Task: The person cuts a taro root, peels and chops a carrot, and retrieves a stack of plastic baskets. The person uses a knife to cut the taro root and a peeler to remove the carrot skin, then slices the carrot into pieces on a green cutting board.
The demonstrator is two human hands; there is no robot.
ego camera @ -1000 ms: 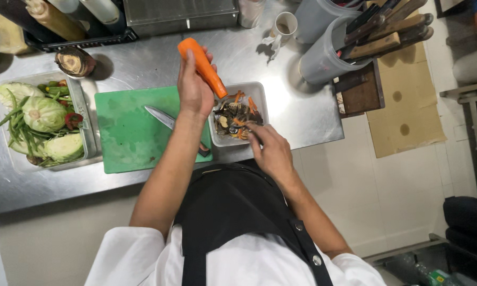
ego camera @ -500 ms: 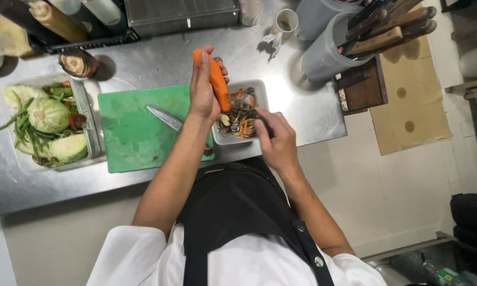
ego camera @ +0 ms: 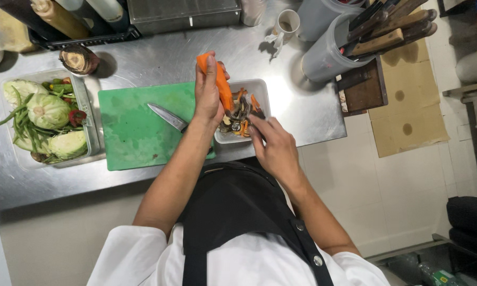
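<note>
Carrot (ego camera: 221, 85): one; you grip it in your left hand (ego camera: 209, 95), tilted over the white scrap tub (ego camera: 265, 90).
Right hand (ego camera: 273, 145): closed on a peeler, mostly hidden, at the carrot's near end.
Knife (ego camera: 167, 117): one, loose on the green board (ego camera: 132, 132), left of your wrist.
Risk: peeler may slip toward your left fingers; your forearm could nudge the blade.
Tray (ego camera: 85, 106): one, far left; two cabbage halves.
</note>
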